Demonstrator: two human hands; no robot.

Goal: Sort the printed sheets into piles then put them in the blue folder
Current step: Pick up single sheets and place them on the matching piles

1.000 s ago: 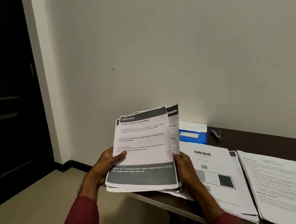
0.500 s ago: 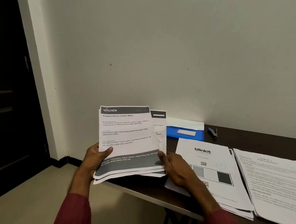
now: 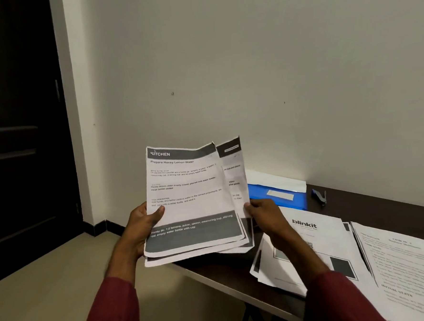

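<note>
I hold a stack of printed sheets (image 3: 191, 201) upright over the table's left end; the top one is headed "KITCHEN". My left hand (image 3: 143, 226) grips its left edge with the thumb on the front. My right hand (image 3: 264, 214) pinches the right edge of the sheets behind, which stick out to the right. A pile topped by a "blinkit" sheet (image 3: 317, 233) lies on the dark table (image 3: 382, 207). Another pile of text sheets (image 3: 408, 265) lies to its right. The blue folder (image 3: 277, 193) lies by the wall behind my right hand, partly hidden by the stack.
A white envelope or sheet (image 3: 279, 179) lies under the folder's far edge. A small blue stapler (image 3: 318, 197) sits right of the folder near the wall. A dark door (image 3: 17, 122) stands at the left, with tan floor (image 3: 53, 294) below the table's left end.
The stack has shifted slightly, and the rear sheets have fanned further out to the right. My right hand has moved from the stack's bottom corner up to the right edge.
</note>
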